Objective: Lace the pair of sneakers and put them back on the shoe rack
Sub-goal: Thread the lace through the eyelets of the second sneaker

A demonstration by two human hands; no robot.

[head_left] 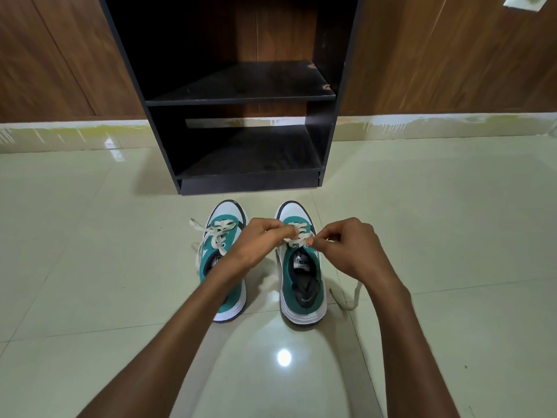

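Two teal and white sneakers stand side by side on the floor, toes toward the rack. The left sneaker (224, 236) has loosely threaded cream laces trailing off to its left. Over the right sneaker (303, 285) both hands meet. My left hand (256, 239) pinches the cream lace (297, 235) at the eyelets. My right hand (346, 245) pinches the same lace from the other side. A loose lace end (354, 297) lies on the floor to the right of this shoe. The black shoe rack (241, 98) stands just beyond, its two shelves bare.
Glossy pale floor tiles (90, 267) spread all around the shoes. A wood-panelled wall (437, 61) with a pale skirting runs behind the rack. A bright lamp reflection (284, 357) shows on the floor between my forearms.
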